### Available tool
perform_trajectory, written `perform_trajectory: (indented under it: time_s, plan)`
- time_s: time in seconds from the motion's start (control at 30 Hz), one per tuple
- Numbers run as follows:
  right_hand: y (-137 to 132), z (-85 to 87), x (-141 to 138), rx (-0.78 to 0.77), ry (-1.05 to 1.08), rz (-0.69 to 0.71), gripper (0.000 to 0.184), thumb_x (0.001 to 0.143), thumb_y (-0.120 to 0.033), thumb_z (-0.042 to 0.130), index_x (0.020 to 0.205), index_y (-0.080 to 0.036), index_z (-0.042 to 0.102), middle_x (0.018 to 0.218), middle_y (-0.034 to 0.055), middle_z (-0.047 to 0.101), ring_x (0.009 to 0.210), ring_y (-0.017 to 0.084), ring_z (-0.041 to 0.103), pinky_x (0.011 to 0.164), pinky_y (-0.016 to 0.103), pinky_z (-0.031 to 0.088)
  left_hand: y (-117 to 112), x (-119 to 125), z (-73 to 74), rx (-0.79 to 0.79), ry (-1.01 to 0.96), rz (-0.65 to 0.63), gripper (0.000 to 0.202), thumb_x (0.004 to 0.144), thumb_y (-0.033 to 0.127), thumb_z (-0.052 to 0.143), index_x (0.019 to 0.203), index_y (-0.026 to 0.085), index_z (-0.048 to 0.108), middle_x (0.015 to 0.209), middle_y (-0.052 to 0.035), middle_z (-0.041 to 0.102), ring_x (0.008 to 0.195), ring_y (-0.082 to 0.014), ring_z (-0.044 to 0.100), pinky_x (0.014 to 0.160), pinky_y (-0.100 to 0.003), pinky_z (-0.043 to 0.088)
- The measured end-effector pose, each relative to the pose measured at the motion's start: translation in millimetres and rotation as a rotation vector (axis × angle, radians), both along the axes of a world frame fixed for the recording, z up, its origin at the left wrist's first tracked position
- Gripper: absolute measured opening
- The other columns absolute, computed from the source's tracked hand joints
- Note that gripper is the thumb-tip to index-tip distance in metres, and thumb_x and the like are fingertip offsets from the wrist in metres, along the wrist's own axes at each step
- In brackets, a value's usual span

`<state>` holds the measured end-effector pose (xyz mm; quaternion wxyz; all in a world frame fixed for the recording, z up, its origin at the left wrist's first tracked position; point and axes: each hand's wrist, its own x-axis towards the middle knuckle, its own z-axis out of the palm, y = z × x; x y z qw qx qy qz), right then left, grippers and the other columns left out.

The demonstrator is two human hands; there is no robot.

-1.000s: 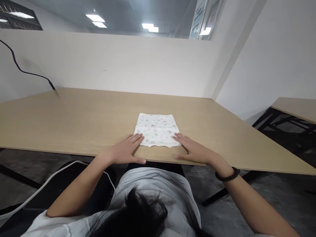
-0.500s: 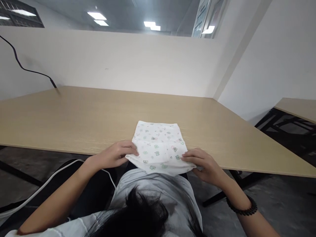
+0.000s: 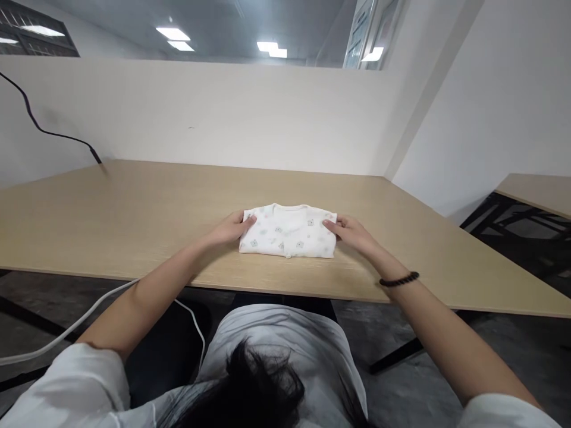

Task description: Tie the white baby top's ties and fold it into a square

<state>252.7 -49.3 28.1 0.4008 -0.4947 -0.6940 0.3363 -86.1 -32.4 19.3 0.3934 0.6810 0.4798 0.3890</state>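
Note:
A white baby shirt (image 3: 288, 233) with small printed animals is folded into a wide rectangle, its neckline at the far edge. It is on or just over the wooden table (image 3: 169, 202), close to the front edge. My left hand (image 3: 236, 227) grips its left side, thumb on top and fingers hidden underneath. On the opposite side my right hand (image 3: 347, 230) pinches the cloth the same way, a dark beaded bracelet (image 3: 399, 279) on that wrist.
Behind the table rises a white partition (image 3: 250, 113) with glass above it. A black cable (image 3: 62, 135) hangs at the far left, and a white cable (image 3: 75, 327) runs below the front edge. Another table (image 3: 539, 193) stands at the right.
Both hands have moved forward, away from my body. The shirt's near part, which hung over the table edge, is folded over, so the shirt is now shorter, farther in, and shows its neckline.

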Motion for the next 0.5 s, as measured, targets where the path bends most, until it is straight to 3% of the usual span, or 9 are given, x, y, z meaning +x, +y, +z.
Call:
perform_trajectory:
  time_s: [0.1, 0.27, 0.4, 0.5]
  plan:
    - [30.7, -12.1, -1.3, -0.096, -0.108, 0.011, 0.043, 0.08, -0.06, 0.063, 0.075, -0.018, 0.057, 0.059, -0.0026, 0.052, 0.052, 0.012, 0.045, 0.049, 0.025, 0.032, 24.3, 1.3, -15.2, -0.093, 0.005, 0.043, 0.048, 0.076, 0.056, 0.073, 0.099, 0.016, 0.062, 0.093, -0.0097, 0.071, 0.086, -0.0249, 0.066, 0.069, -0.032, 0.051]
    - [46.0, -29.7, -2.2, 0.034, -0.36, -0.128, 0.033, 0.084, -0.046, 0.061, 0.066, -0.021, 0.048, 0.062, -0.002, 0.051, 0.057, 0.013, 0.045, 0.054, 0.026, 0.03, 32.5, -4.0, -24.2, -0.194, -0.027, 0.046, 0.047, 0.071, 0.035, 0.08, 0.103, 0.019, 0.05, 0.085, -0.0046, 0.068, 0.071, -0.019, 0.066, 0.061, -0.029, 0.051]
    - [36.0, -33.7, -6.7, 0.103, -0.502, -0.232, 0.022, 0.087, -0.04, 0.06, 0.09, -0.018, 0.058, 0.074, 0.0026, 0.061, 0.068, 0.019, 0.056, 0.06, 0.028, 0.038, 30.1, -4.4, -22.4, -0.108, 0.074, 0.095, 0.051, 0.073, 0.029, 0.078, 0.11, 0.022, 0.044, 0.091, -0.0044, 0.067, 0.073, -0.0194, 0.067, 0.061, -0.03, 0.052]
    - [27.9, -31.5, -9.0, 0.17, -0.611, -0.274, 0.041, 0.089, -0.042, 0.059, 0.119, -0.014, 0.057, 0.097, 0.0126, 0.068, 0.088, 0.027, 0.062, 0.075, 0.035, 0.046, 23.8, -2.1, -18.3, 0.085, 0.315, 0.169, 0.052, 0.078, 0.033, 0.072, 0.12, 0.02, 0.044, 0.1, -0.0085, 0.066, 0.086, -0.0243, 0.067, 0.074, -0.037, 0.055]
